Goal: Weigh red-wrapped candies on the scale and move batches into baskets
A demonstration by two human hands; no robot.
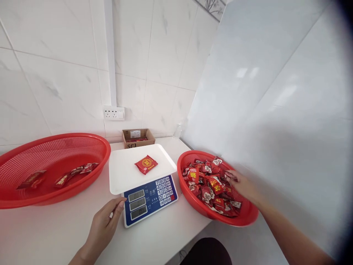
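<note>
My left hand (pixel 106 221) is curled, thumb and forefinger drawn together, at the left edge of a digital weighing scale (pixel 150 200); no item shows in its fingers. One red square packet (pixel 146 164) with a gold emblem lies on the scale's white pan (pixel 121 173). To the right, my right hand (pixel 239 184) reaches over the side of a red plastic basket (pixel 193 204) heaped with small wrapped packets. Its fingers are closed on a dark red packet (pixel 231 176) at the heap's right side, partly covered by the fingertips.
A larger red basket (pixel 107 147) with a few packets stands at the left. Behind the scale sits a small cardboard box (pixel 139 142) holding red items. A clear cup (pixel 178 130) stands in the back corner. The white table (pixel 162 237) meets tiled walls with a socket (pixel 114 113).
</note>
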